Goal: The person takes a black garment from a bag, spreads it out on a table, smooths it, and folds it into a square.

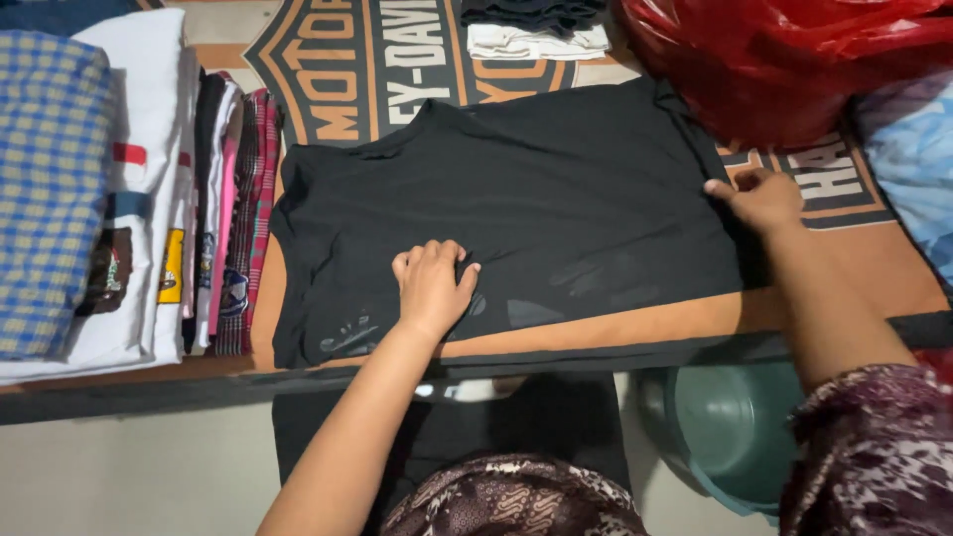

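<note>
A black shirt lies spread flat on an orange and black printed mat, its lower part hanging over the near edge. My left hand presses on the shirt near its front edge, fingers curled into the cloth. My right hand rests at the shirt's right edge, fingertips touching the fabric there.
Folded clothes stand in a row at the left, among them a blue checked cloth and a white shirt. Small folded garments lie at the back. A red plastic bag sits at the right, a green basin below the edge.
</note>
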